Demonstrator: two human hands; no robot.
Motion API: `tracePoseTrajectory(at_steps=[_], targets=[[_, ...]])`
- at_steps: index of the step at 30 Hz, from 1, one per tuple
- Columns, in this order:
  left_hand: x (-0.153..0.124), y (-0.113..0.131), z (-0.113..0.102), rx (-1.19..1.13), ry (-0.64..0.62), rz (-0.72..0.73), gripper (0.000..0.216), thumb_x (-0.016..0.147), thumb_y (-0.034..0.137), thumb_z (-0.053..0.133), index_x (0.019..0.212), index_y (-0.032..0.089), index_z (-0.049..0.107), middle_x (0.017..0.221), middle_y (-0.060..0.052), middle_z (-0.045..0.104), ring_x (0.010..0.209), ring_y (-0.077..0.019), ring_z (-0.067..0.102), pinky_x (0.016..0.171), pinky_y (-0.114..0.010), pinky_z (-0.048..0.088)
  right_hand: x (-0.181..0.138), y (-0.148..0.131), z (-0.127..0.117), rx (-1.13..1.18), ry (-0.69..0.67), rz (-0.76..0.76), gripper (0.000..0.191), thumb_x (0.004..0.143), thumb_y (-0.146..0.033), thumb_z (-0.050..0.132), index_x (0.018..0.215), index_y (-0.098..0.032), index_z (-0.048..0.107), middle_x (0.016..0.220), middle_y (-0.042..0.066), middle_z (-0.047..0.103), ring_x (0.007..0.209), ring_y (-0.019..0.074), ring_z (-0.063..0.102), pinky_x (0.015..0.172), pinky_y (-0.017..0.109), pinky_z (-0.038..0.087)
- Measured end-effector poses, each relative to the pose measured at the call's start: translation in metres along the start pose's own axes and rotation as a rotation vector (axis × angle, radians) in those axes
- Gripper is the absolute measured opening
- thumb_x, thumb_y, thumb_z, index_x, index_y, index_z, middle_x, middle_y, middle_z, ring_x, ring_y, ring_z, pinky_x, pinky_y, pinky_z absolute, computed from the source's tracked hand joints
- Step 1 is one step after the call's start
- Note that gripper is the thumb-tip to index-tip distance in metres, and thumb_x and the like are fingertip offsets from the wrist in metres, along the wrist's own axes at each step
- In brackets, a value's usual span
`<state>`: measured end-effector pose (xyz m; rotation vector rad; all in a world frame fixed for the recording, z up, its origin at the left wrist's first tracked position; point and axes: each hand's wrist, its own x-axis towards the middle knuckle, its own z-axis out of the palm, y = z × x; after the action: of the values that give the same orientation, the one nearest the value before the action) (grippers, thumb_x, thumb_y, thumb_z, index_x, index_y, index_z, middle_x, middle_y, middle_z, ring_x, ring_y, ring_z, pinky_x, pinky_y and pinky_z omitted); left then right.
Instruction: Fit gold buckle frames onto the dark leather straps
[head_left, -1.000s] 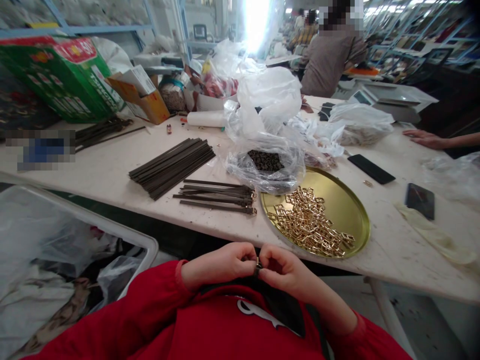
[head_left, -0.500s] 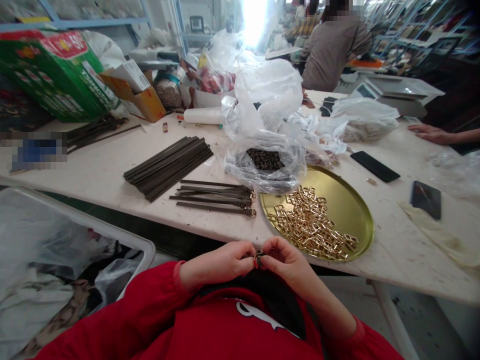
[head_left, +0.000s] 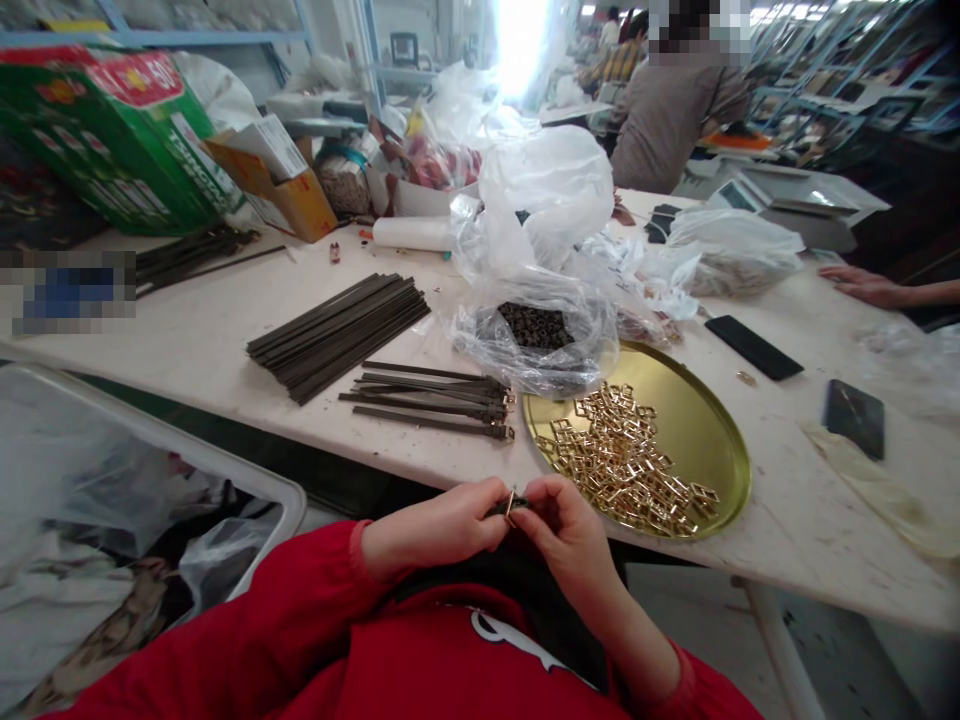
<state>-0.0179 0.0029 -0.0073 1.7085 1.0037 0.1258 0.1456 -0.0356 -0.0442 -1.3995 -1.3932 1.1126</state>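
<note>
In front of my red top, my left hand (head_left: pixel 461 522) and my right hand (head_left: pixel 571 530) meet at the fingertips. Between them is a small gold buckle (head_left: pixel 511 508) on a dark strap (head_left: pixel 498 509). My left fingers pinch the strap on one side of the buckle. On the other side, my right thumb and fingers grip the strap, partly hiding it. Just beyond the hands lie several straps with buckles (head_left: pixel 431 402). A round gold tray (head_left: pixel 701 430) beside my right hand holds a heap of gold buckles (head_left: pixel 630 465).
A stack of plain dark straps (head_left: pixel 341 335) lies farther left. Behind the tray, an opened plastic bag (head_left: pixel 592 345) contains small dark loops (head_left: pixel 534 326). Two black phones are at the right, near another person's hand (head_left: pixel 862 285). A white bin (head_left: pixel 289 510) stands below the table's left edge.
The buckle between my hands has turned and shows more clearly, with more strap visible around it. My right forearm has shifted slightly left. The view has moved a little.
</note>
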Motion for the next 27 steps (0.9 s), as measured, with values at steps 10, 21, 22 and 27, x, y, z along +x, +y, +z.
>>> tracePoseTrajectory(at_steps=[10,21,22,27], targets=[[-0.008,0.007,-0.004,-0.034,0.034,-0.001,0.012,0.078,0.025,0.039,0.079,0.018,0.048,0.071,0.004,0.052,0.066,-0.0114,0.046,0.06,-0.023,0.035,-0.01,-0.004,0.004,-0.372,0.15,-0.568,0.006,0.08,-0.017,0.056,0.083,-0.021,0.059,0.085,0.005,0.063,0.079,0.0159,0.061,0.071,0.029,0.051],[-0.012,0.006,0.004,-0.026,0.077,-0.007,0.017,0.069,0.02,0.043,0.083,0.015,0.052,0.079,0.0,0.056,0.073,-0.0153,0.048,0.064,-0.026,0.039,-0.016,0.001,0.004,-0.496,0.175,-0.697,0.022,0.081,-0.013,0.052,0.099,-0.022,0.06,0.09,0.007,0.068,0.082,0.0171,0.064,0.074,0.031,0.054],[-0.014,0.007,0.004,-0.042,0.061,-0.025,0.019,0.068,0.019,0.044,0.083,0.015,0.053,0.078,0.0,0.056,0.072,-0.0154,0.048,0.063,-0.026,0.039,-0.016,0.0,0.004,-0.46,0.178,-0.662,0.022,0.081,-0.012,0.051,0.098,-0.022,0.061,0.088,0.006,0.068,0.08,0.017,0.064,0.073,0.03,0.053],[-0.02,0.011,0.001,-0.212,0.013,0.051,0.039,0.071,0.014,0.042,0.109,0.015,0.053,0.073,0.002,0.054,0.069,-0.0126,0.048,0.065,-0.024,0.039,-0.012,-0.008,0.004,0.028,0.104,-0.122,0.013,0.08,-0.024,0.056,0.092,-0.022,0.06,0.079,0.002,0.066,0.069,0.0142,0.062,0.063,0.026,0.051]])
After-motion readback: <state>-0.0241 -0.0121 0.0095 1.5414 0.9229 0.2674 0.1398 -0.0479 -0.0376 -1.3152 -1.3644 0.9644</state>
